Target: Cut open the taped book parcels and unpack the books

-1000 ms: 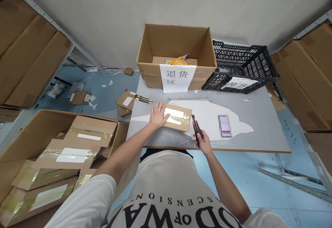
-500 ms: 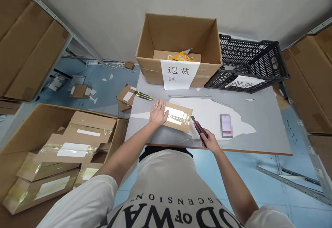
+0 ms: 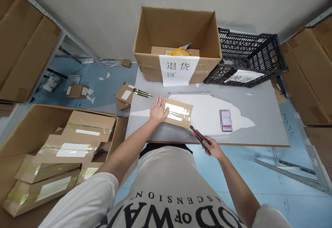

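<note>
While the left hand point(image 3: 159, 110) lay flat on the small box point(image 3: 179, 114), whose long axis ran rightward, I saw the right hand point(image 3: 214, 147) grip a cutter point(image 3: 200, 137) by the box's near right corner. Beyond them, a tall carton point(image 3: 147, 69) held an orange packet point(image 3: 180, 52); leftward, a wide carton point(image 3: 121, 131) held parcels point(image 3: 74, 149).

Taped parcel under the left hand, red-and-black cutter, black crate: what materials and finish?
Parcel: cardboard by its matte brown faces; the tape looks like glossy clear plastic film, given its bright glints.
Cutter: probably a plastic body, from its black and red parts; blade material too small to tell.
Crate: likely moulded plastic, rather dull, judging by its regular lattice walls.
</note>
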`<state>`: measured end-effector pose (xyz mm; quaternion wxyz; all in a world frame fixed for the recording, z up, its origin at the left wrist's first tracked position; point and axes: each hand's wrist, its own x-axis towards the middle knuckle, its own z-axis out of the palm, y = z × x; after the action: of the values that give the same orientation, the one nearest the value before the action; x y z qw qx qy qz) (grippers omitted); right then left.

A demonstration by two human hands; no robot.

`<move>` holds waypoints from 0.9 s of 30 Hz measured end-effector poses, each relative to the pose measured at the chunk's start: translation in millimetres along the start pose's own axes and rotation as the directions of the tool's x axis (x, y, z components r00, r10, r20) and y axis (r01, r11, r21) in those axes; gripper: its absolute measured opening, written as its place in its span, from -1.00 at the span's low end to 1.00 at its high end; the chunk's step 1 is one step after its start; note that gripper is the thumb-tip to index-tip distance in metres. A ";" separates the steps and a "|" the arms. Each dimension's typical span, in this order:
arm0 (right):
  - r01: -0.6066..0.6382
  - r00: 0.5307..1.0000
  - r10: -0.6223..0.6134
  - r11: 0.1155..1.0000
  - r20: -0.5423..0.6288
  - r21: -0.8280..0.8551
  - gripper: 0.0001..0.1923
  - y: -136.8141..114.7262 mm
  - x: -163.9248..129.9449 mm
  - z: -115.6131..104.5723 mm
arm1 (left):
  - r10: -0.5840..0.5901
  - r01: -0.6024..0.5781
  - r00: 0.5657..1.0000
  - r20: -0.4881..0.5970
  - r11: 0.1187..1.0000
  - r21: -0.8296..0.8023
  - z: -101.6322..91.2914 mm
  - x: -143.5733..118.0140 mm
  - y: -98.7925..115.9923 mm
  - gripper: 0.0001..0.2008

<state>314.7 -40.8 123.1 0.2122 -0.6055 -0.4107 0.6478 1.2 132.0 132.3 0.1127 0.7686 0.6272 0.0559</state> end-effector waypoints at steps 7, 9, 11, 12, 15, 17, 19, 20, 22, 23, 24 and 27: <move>0.024 0.997 -0.021 0.999 -0.080 0.031 -0.46 15.5 -10.0 14.5 | 0.027 -0.027 1.000 -0.002 0.999 -0.045 0.7 -0.8 -3.6 -0.39; 0.042 0.994 -0.039 0.999 -0.103 0.035 -0.45 17.5 -9.9 14.7 | 0.039 -0.040 0.999 -0.010 0.996 -0.077 0.8 -0.4 -5.7 -0.41; 0.064 0.988 -0.056 0.996 -0.141 0.054 -0.44 18.7 -9.3 12.3 | 0.048 -0.049 0.999 -0.010 0.991 -0.127 -0.2 1.3 -8.6 -0.43; 0.078 0.983 -0.066 0.995 -0.170 0.067 -0.44 18.9 -8.4 10.4 | 0.054 -0.054 0.999 -0.006 0.986 -0.160 -1.4 2.6 -10.5 -0.44; 0.123 0.952 -0.096 0.990 -0.291 0.075 -0.40 17.3 0.0 3.4 | 0.092 -0.082 0.995 0.024 0.959 -0.271 -7.5 6.5 -19.9 -0.45; 0.127 0.920 -0.108 0.992 -0.378 0.026 -0.40 14.1 11.7 -1.6 | 0.134 -0.111 0.990 0.046 0.933 -0.342 -12.2 6.7 -29.1 -0.44; 0.091 0.885 -0.119 0.992 -0.450 -0.084 -0.44 10.4 27.8 -6.2 | 0.175 -0.144 0.984 0.042 0.905 -0.400 -15.0 2.8 -39.5 -0.43; 0.065 0.869 -0.137 0.984 -0.476 -0.164 -0.46 9.1 37.1 -8.0 | 0.183 -0.153 0.983 0.031 0.893 -0.423 -15.3 -0.9 -44.3 -0.44; 0.011 0.838 -0.197 0.939 -0.508 -0.345 -0.46 8.6 57.0 -9.9 | 0.162 -0.139 0.987 0.012 0.877 -0.460 -13.4 -11.1 -52.2 -0.44; -0.025 0.824 -0.223 0.904 -0.521 -0.427 -0.45 9.8 67.0 -9.8 | 0.135 -0.115 0.991 0.009 0.873 -0.475 -11.5 -16.9 -54.8 -0.44; -0.070 0.810 -0.241 0.865 -0.534 -0.496 -0.43 11.9 76.8 -9.1 | 0.105 -0.087 0.994 0.010 0.869 -0.487 -9.3 -22.8 -56.5 -0.43; -0.178 0.787 -0.263 0.770 -0.558 -0.613 -0.35 21.1 102.2 -4.1 | 0.047 -0.034 0.999 0.013 0.865 -0.501 -2.8 -37.1 -56.7 -0.40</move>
<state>305.3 27.1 44.4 0.1319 -0.8073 -0.5270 0.2306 -61.1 106.7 123.2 0.3144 0.7267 0.5737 0.2096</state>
